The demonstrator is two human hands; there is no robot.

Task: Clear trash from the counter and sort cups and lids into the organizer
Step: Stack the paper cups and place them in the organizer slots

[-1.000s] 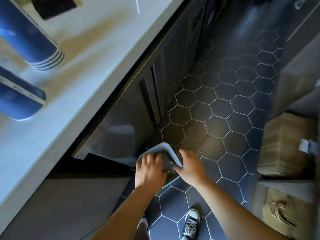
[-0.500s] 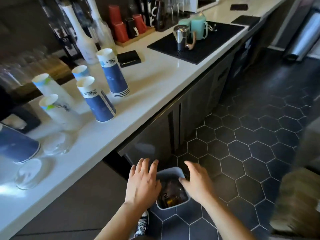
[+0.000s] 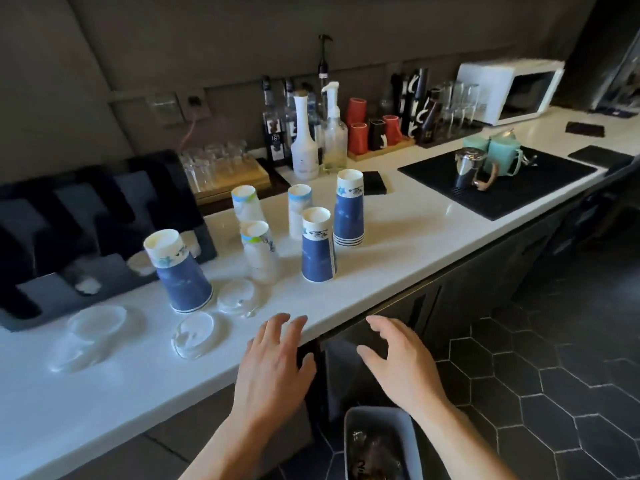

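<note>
Up on the white counter (image 3: 398, 230), upturned paper cups crowd the middle: a tall blue stack (image 3: 349, 207) farthest right, a single blue cup (image 3: 318, 244) in front of it, a wide blue cup (image 3: 178, 271) nearer the left, and three pale cups with blue or green bands behind and between them (image 3: 246, 203) (image 3: 298, 210) (image 3: 260, 252). Clear plastic lids lie flat toward the near edge: one just beside the wide blue cup (image 3: 236, 299), one in front of it (image 3: 194, 332), and blurred ones farther left (image 3: 95, 317). The black organizer (image 3: 86, 216) stands at the back left, its slots open toward the viewer, with a few pale things in its lower compartments too blurred to name. Behind the cups are syrup bottles (image 3: 304, 140), a tray of glasses (image 3: 214, 164), red mugs (image 3: 356, 126) and a microwave (image 3: 509, 91); a black mat (image 3: 519, 188) with a steel pitcher (image 3: 469, 168) and teal mugs (image 3: 502, 155) takes the right stretch. Both hands are empty with fingers spread apart: the left hand (image 3: 273, 368) hovers over the counter's front edge, the right hand (image 3: 401, 362) hangs just off it, in front of the dark cabinet doors. Below the right wrist, a grey bin (image 3: 349, 441) sits on the hexagon-tiled floor (image 3: 554, 375) with dark wrappers inside. Bare counter lies between the cups and the mat, and along the near edge by the left hand.
</note>
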